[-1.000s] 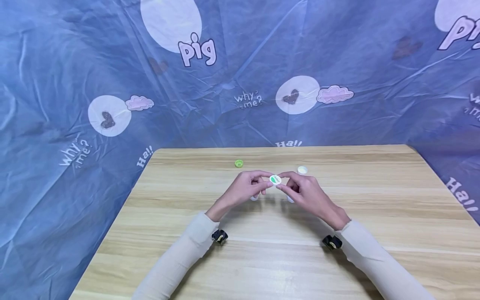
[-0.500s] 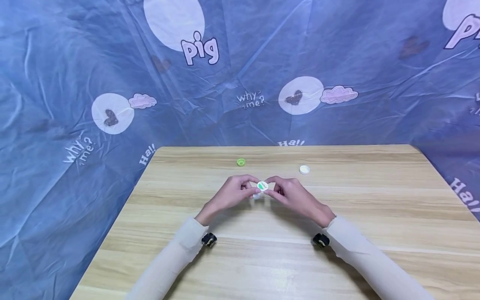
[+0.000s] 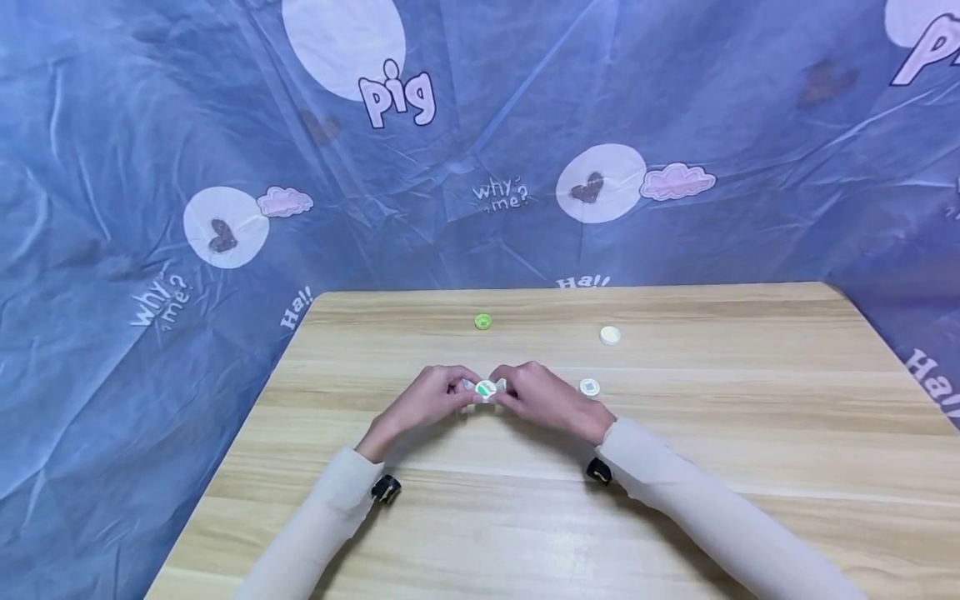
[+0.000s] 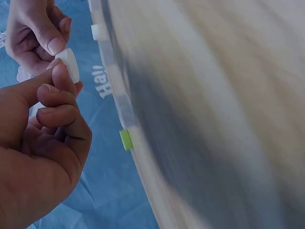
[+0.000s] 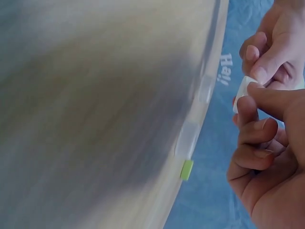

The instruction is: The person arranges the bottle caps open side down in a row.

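A small round white cap (image 3: 486,389) with a green print on top is pinched between both hands near the middle of the table. My left hand (image 3: 426,400) grips its left edge with thumb and index finger, the other fingers curled. On the opposite edge, my right hand (image 3: 547,400) pinches it the same way. From the left wrist view, the white cap (image 4: 69,64) is seen side-on between the fingertips. Translucent pieces (image 5: 187,139) stand beyond the hands in the right wrist view, largely covered by the hands in the head view.
A green cap (image 3: 483,322) lies toward the table's far edge. To its right is a white cap (image 3: 610,335), and nearer, a white disc (image 3: 589,387) with a greyish square mark. A blue printed cloth (image 3: 450,225) hangs behind the wooden table (image 3: 525,533).
Both hands have moved left and slightly nearer with the cap held between them. The white disc with the square mark now shows to the right of the right hand.
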